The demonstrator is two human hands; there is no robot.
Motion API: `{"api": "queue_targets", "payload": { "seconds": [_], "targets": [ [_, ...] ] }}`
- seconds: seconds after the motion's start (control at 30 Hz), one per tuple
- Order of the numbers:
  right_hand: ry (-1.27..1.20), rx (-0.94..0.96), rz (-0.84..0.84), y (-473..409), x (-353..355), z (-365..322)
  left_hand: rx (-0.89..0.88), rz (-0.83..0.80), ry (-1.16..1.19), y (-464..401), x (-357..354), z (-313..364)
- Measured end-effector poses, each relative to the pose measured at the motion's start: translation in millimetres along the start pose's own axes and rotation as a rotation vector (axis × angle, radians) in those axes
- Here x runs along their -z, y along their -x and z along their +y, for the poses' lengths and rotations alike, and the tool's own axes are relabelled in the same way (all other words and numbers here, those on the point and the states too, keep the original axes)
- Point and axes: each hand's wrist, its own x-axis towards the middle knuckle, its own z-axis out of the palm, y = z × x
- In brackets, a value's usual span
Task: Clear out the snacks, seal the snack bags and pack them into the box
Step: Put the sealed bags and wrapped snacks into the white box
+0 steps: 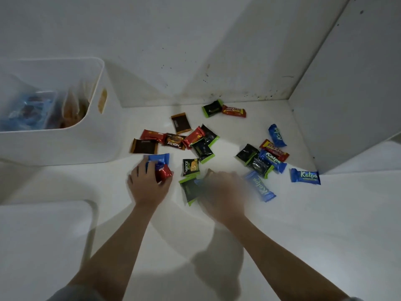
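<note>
Now, left hand (149, 181): fingers curled over a red wrapper (163, 173) and blue wrapper (157, 158).
Right hand (223, 193): blurred, grip unclear.
White box (95, 140): ten o'clock, nearer the left hand.

Left hand (149, 181) fingers curled, gripping; right hand (221, 192) palm down (blurred), seemingly spread.
</note>
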Motion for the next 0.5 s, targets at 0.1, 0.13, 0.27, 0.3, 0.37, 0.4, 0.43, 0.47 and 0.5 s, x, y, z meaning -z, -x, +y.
{"api": "queue_targets", "payload": {
  "seconds": [0.1,0.13,0.27,0.3,0.37,0.4,0.43,0.47,0.5],
  "targets": [
    [0.027,-0.006,0.058,3,1,-1,-0.08,-0.001,-0.055,1,5,5],
    [0.044,-0.009,0.046,4,2,-3,-0.088,-0.037,-0.068,2,8,8],
    [0.034,-0.024,-0.033,4,9,-8,-0.026,-0.196,0.003,7,21,18],
    [-0.005,-0.058,-0.062,4,12,-9,-0.005,-0.229,0.032,11,25,20],
    [-0.111,-0.174,-0.132,3,18,-10,0.029,-0.283,0.103,23,33,20],
    [-0.167,-0.242,-0.141,3,21,-11,0.062,-0.287,0.17,31,37,19],
    [-0.235,-0.32,-0.134,3,26,-13,0.118,-0.282,0.253,38,42,18],
    [-0.321,-0.416,-0.117,3,31,-16,0.185,-0.269,0.338,44,48,17],
    [-0.426,-0.528,-0.09,1,38,-21,0.253,-0.252,0.415,49,54,15]
  ]
}}
